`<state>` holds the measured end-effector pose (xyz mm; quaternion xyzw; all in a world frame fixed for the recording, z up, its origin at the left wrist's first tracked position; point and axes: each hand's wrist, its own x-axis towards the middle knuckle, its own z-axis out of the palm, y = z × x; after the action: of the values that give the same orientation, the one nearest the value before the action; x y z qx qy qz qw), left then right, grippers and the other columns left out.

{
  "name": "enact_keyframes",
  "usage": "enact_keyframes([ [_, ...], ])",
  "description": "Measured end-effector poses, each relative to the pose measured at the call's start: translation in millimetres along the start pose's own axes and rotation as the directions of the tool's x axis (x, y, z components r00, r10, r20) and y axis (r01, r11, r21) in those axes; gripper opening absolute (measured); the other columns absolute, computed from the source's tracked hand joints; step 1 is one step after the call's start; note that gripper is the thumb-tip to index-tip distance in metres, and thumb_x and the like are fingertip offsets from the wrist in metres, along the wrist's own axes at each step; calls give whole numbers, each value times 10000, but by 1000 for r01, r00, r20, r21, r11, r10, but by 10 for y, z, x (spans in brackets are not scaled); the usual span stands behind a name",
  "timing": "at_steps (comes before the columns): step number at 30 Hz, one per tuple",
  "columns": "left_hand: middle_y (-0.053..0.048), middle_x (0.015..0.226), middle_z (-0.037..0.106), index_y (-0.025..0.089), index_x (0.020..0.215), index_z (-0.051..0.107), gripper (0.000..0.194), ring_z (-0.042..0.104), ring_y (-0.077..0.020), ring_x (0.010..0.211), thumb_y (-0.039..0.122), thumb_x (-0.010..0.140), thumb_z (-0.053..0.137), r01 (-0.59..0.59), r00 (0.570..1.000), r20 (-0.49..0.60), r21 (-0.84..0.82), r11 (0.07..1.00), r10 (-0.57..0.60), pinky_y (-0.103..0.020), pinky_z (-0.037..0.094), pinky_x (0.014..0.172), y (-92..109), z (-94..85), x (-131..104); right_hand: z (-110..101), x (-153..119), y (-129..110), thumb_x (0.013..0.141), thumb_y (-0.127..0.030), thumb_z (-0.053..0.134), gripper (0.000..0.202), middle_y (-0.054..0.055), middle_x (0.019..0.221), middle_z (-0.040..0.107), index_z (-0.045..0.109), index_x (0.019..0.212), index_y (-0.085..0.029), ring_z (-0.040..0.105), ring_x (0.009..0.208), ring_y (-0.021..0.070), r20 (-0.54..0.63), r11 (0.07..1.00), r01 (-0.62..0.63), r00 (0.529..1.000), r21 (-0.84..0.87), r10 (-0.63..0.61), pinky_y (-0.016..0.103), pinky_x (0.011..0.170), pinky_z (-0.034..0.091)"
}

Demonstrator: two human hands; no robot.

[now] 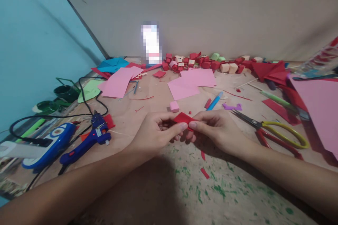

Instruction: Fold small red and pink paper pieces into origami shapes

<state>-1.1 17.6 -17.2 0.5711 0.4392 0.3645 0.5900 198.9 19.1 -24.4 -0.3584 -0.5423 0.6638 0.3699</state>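
Between both hands is a small piece of red paper (181, 118), held above the middle of the table. My left hand (161, 126) pinches its left side, thumb on top. At its right corner the thumb and fingers of my right hand (215, 126) are closed on the same piece. Just beyond the fingers sits a small pink paper cube (174, 106). A blue pen (215, 101) and a purple paper strip (232, 107) lie past my right hand. Scissors (260, 124) with yellow and red handles rest to its right. Some fingers are hidden behind the paper.
A blue glue gun (91, 142) and a blue-and-white power strip (52, 144) with black cords lie left. Pink sheets (195, 82) and several small red paper cubes (206, 64) are at the back. A lit phone (151, 44) leans on the wall. More pink paper (319, 109) lies right.
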Motion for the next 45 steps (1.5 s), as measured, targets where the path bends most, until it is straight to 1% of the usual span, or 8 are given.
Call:
enact_keyframes([
  [4,-47,736,743,117,863,765,120,609,-89,597,223,859,710,13,1000,5,22,1000,-13,-179,504,566,15,8,1,16,5,10,930,-343,719,233,60,779,764,780,817,-148,691,680,131,-20,1000,1,1000,-14,-1,245,647,547],
  [10,-15,671,689,116,821,749,109,578,-85,563,220,841,722,-46,999,-5,94,995,46,-184,464,538,3,12,-8,34,23,24,847,-243,789,39,6,847,773,775,870,-214,693,738,131,-139,996,74,987,-52,-81,257,711,546],
  [15,-28,726,700,126,825,735,152,577,-98,600,267,876,710,-89,996,7,137,987,88,-206,457,558,-14,21,-35,11,40,42,824,-261,806,126,19,964,788,776,945,-241,725,857,175,-199,988,106,972,-108,-126,321,815,568],
  [21,-21,717,689,145,769,711,235,600,-118,647,352,876,741,-97,994,-40,168,981,105,-230,475,611,1,18,-17,-25,55,39,794,-285,833,206,58,1028,799,796,988,-228,746,937,231,-116,994,61,991,-89,-71,420,918,587],
  [27,-8,690,651,144,752,683,270,564,-111,631,385,841,766,-63,995,-68,133,989,73,-224,440,587,-8,10,7,-55,59,66,834,-269,817,392,74,1148,778,739,1218,-257,737,1037,246,38,990,8,999,143,-14,495,1018,552],
  [32,-5,665,623,140,775,642,232,559,-112,603,341,878,694,-73,996,-41,114,991,79,-222,419,556,42,6,-4,-50,63,40,824,-265,822,426,66,1102,785,730,1239,-243,735,1018,231,22,988,39,999,149,-43,489,1039,536],
  [38,-16,746,635,150,770,633,204,567,-123,669,319,852,713,-98,994,-37,133,986,104,-230,437,599,32,4,3,-17,58,-5,785,-298,850,464,64,1047,782,743,1235,-261,736,969,248,-20,999,7,1000,52,-6,443,903,590],
  [45,-16,756,663,151,784,637,184,604,-128,670,287,809,758,-67,996,-52,100,993,73,-241,469,618,-8,17,25,-5,31,8,876,-344,778,412,79,1130,767,725,1273,-248,722,1021,234,-22,996,-22,999,86,24,442,979,552],
])
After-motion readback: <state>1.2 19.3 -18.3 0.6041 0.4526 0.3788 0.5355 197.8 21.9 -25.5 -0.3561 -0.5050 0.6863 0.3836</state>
